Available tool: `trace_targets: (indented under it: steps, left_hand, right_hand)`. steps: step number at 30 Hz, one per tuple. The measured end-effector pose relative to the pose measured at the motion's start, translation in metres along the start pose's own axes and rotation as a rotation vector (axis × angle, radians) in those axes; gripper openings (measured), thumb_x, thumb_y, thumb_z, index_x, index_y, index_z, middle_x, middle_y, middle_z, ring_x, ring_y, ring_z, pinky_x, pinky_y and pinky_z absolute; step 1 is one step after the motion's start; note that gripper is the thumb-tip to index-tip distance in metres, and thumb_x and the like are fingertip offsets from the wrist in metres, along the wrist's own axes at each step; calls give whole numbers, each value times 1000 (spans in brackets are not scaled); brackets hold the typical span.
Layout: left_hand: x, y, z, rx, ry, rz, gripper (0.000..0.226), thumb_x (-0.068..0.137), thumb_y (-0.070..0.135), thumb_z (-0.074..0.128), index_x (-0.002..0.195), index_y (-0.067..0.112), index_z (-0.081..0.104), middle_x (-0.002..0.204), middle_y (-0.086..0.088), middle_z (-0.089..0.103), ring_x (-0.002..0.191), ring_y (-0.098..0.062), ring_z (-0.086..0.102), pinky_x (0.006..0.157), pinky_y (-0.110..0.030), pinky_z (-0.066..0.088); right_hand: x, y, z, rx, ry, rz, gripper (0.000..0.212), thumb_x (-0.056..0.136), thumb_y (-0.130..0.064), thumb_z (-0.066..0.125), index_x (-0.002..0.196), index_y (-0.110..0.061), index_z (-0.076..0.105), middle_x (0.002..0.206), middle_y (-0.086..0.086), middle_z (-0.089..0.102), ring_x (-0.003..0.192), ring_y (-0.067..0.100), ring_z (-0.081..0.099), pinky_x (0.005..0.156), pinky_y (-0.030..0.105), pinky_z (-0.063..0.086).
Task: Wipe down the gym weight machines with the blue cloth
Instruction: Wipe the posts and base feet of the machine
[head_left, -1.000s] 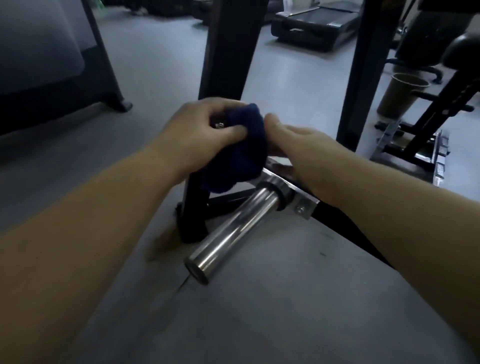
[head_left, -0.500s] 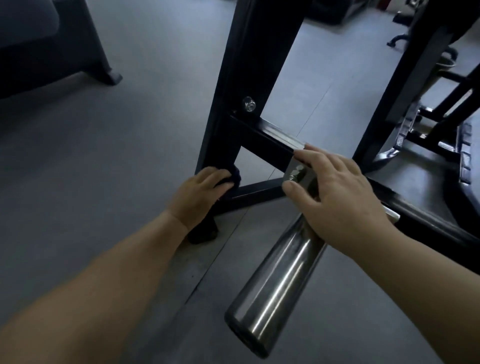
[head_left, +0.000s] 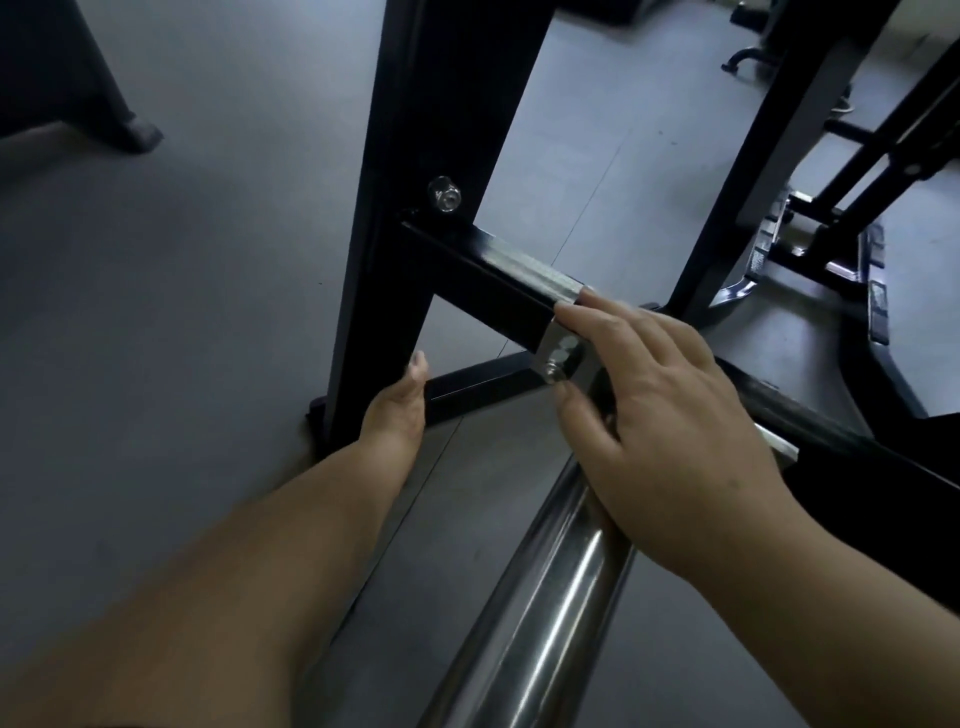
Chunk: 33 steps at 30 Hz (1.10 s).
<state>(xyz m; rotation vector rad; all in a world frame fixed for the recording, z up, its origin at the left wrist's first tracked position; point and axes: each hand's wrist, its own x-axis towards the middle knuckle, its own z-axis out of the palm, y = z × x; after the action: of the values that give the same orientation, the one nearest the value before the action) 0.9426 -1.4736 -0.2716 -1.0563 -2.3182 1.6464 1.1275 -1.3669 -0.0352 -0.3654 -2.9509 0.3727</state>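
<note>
Below us the black upright post (head_left: 436, 156) of the weight machine meets a glossy crossbar (head_left: 483, 275), with a chrome peg (head_left: 540, 613) jutting toward us. Our right hand (head_left: 670, 436) rests there, fingers loosely spread. Our left hand (head_left: 397, 410) reaches behind the post; its fingers and the cloth are hidden.
</note>
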Motion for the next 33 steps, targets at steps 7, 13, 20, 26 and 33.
trace_targets:
  steps: [7, 13, 20, 26, 33]
  left_hand:
    - [23, -13, -17, -93, -27, 185, 29, 94, 19, 50, 121, 14, 60, 113, -1, 62, 117, -24, 55, 116, -57, -10]
    - [23, -10, 6, -164, 199, 118, 18, 92, 20, 55, 108, 13, 52, 97, -1, 64, 100, -26, 62, 116, -44, 16]
    - [-7, -12, 28, -428, 330, 490, 18, 89, 12, 62, 106, 19, 62, 100, -1, 68, 111, -24, 58, 121, -44, 9]
    - [-60, -5, 84, -809, 914, -169, 30, 82, 15, 52, 107, 19, 67, 110, -5, 69, 115, -27, 50, 92, -40, 32]
    - [-33, -16, 96, -289, 668, -40, 57, 87, 6, 59, 142, 19, 48, 157, -4, 30, 148, -28, 16, 121, -49, -1]
  right_hand:
    - [1, 1, 1, 0, 10, -6, 61, 89, -50, 27, 150, -41, 25, 156, -24, 22, 138, -7, 2, 107, 11, -7]
    - [1, 2, 2, -5, 12, -8, 61, 90, -49, 27, 150, -41, 25, 156, -24, 22, 139, -6, 2, 100, 5, -10]
    - [0, 1, 3, 10, 11, 7, 60, 90, -49, 26, 149, -42, 25, 156, -24, 22, 142, -3, 4, 108, 17, -5]
    - [1, 0, 3, 6, 24, 14, 58, 91, -48, 25, 149, -41, 27, 154, -24, 25, 141, -1, 8, 111, 24, 5]
    - [0, -1, 2, 10, 19, 13, 52, 95, -47, 30, 147, -42, 29, 152, -26, 27, 138, -3, 11, 109, 25, 10]
